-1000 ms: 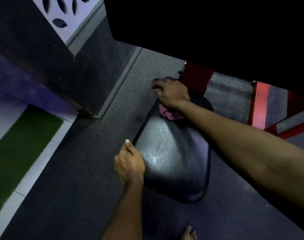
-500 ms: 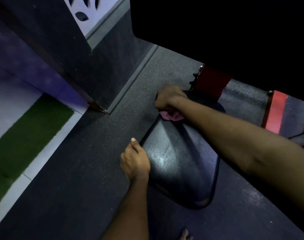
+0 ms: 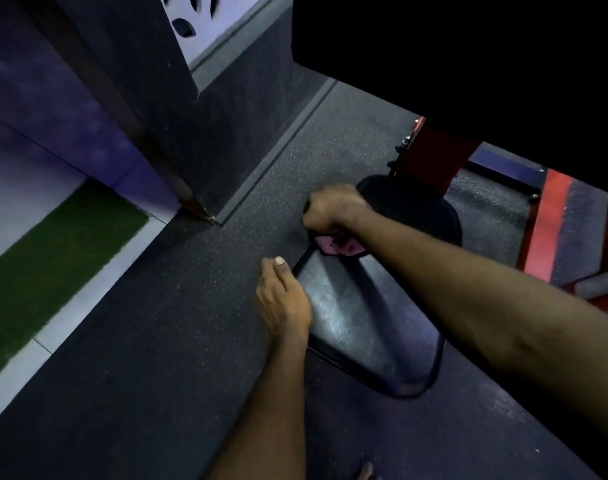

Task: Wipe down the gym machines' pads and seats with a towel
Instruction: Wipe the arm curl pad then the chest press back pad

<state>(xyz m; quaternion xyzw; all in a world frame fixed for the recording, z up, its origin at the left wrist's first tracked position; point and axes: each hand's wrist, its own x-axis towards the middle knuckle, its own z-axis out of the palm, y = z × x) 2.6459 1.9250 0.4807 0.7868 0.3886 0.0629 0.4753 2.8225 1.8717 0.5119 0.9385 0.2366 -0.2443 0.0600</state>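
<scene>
- The fingers (image 3: 314,220) of the right hand (image 3: 333,209) are curled into a tight fist around a pink towel (image 3: 332,247). A bunch of it pokes out under the palm, pressed onto the pad's rim at about eleven o'clock.
- The left hand (image 3: 283,303) sits on the nine o'clock edge, thumb stretched along the rim. Its other fingers go out of my sight, so I cannot tell how firmly it holds.
- The seat (image 3: 361,327) is black and padded, with a dull shine, narrowing toward a red frame (image 3: 434,157) at one o'clock.
- The towel is balled small, so I judge each pass covers only a narrow strip. The wide near end at five o'clock could easily get missed.
- The fist works right on the rim. A hard push could slide it off, dropping the towel onto the floor (image 3: 150,341).
- The bolts (image 3: 403,144) on the frame stick out near the knuckles. A long stroke toward twelve o'clock might scrape them.
- The floor is dark speckled rubber, and bare toes (image 3: 366,472) show at six o'clock.
- The room is dim. A dark wall (image 3: 219,133) stands at eleven o'clock, a white cut-out panel (image 3: 205,32) sits above it, and a green turf strip (image 3: 53,251) lies at nine o'clock.
</scene>
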